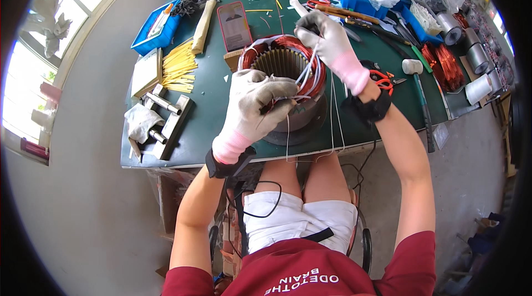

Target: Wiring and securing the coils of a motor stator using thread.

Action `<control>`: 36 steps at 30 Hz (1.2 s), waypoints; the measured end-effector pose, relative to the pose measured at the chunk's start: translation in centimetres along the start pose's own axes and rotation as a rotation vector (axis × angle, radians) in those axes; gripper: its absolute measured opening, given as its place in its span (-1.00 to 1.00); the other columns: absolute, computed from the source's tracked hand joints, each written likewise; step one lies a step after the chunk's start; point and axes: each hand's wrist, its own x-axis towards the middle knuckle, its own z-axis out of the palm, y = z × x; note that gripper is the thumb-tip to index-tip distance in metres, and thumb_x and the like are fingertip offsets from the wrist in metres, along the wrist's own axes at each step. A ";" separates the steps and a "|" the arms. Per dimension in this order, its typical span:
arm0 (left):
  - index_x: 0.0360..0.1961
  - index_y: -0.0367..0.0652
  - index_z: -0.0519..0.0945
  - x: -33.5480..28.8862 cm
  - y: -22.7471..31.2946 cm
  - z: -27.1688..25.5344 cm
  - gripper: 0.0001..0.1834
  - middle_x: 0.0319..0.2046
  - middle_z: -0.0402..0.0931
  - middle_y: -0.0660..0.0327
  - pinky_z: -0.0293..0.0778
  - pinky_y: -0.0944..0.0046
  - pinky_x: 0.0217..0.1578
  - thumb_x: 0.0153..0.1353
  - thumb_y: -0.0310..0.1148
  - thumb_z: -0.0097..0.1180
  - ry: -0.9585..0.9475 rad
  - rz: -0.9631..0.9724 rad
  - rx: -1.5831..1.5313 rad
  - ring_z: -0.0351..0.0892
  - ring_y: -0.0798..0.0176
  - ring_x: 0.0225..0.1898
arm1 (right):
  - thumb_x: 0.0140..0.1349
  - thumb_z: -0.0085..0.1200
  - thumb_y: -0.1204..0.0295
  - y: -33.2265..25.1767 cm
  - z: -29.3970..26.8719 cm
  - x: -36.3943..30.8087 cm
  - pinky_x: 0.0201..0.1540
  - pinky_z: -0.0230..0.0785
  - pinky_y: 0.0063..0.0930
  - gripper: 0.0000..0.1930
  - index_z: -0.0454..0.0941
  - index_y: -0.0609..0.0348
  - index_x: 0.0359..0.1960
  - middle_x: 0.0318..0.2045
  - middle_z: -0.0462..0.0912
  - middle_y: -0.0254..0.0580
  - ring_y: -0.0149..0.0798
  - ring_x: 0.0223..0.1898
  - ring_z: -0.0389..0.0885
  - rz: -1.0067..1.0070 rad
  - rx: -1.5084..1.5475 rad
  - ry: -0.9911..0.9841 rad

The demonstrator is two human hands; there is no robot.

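Note:
A motor stator (299,118) stands upright near the table's front edge, its slotted bore facing up. Red-brown copper windings (320,82) ring its top, with white cord and pale sleeves wound among them. My left hand (252,99), in a white glove with a pink cuff, is closed at the near left side of the windings; what its fingers pinch is mostly hidden. Above the right rim, my right hand (328,44), gloved alike, is closed with its fingers curled on a white cord (308,67) running down to the windings. Loose cord ends hang over the stator's front.
A phone (234,26) leans behind the stator. Yellow strips (178,67), a blue tray (157,29) and a metal fixture (173,124) lie left. Rightward are red-handled scissors (381,81), a mallet (413,67), copper coils (443,69), wire spools (450,29) and blue bins (354,0).

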 end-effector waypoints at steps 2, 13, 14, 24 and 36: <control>-0.40 0.00 0.65 -0.2 -0.1 0.2 -0.73 -0.51 0.61 0.36 0.35 0.18 -0.37 -0.23 -0.48 0.32 0.011 -0.008 0.001 0.43 0.23 -0.55 | 0.21 0.14 0.44 -0.8 0.4 -1.7 -0.03 0.36 -0.51 -0.85 0.53 0.26 -0.25 -0.29 0.55 -0.38 -0.53 -0.22 0.45 0.060 0.367 0.055; -0.38 -0.01 0.61 0.1 0.1 -0.2 -0.71 -0.39 0.64 0.38 0.35 0.19 -0.36 -0.22 -0.49 0.31 -0.020 0.020 0.004 0.46 0.21 -0.53 | 0.31 0.02 0.30 -3.5 -1.9 -6.3 -0.11 0.37 -0.55 -0.73 0.58 0.29 -0.21 -0.35 0.61 -0.33 -0.49 -0.25 0.52 0.033 0.150 -0.278; -0.38 -0.01 0.61 0.1 0.1 -0.2 -0.71 -0.39 0.64 0.38 0.35 0.19 -0.37 -0.22 -0.50 0.31 -0.017 0.026 0.013 0.46 0.21 -0.52 | 0.30 0.00 0.37 -3.6 -2.0 -6.4 -0.10 0.39 -0.53 -0.76 0.58 0.31 -0.19 -0.32 0.64 -0.32 -0.47 -0.24 0.56 0.079 0.200 -0.331; -0.35 -0.07 0.67 0.0 1.0 -0.5 -0.73 -0.33 0.66 0.28 0.26 0.20 0.00 -0.16 -0.54 0.31 -0.088 -0.190 -0.046 0.51 0.22 -0.23 | 0.19 0.03 0.47 -3.3 -0.9 -13.7 -0.02 0.36 -0.24 -0.59 0.42 0.19 0.12 -0.22 0.44 0.08 0.03 -0.08 0.46 0.131 -0.765 0.314; -0.41 -0.02 0.60 0.3 0.7 0.0 -0.79 -0.39 0.62 0.40 0.30 0.19 -0.27 -0.15 -0.50 0.27 -0.019 -0.007 0.019 0.48 0.26 -0.42 | 0.00 0.07 0.77 -7.8 3.8 -13.7 -0.23 0.37 -0.26 -0.42 0.44 0.06 0.12 -0.36 0.55 -0.09 -0.03 -0.31 0.51 -0.280 -0.580 0.292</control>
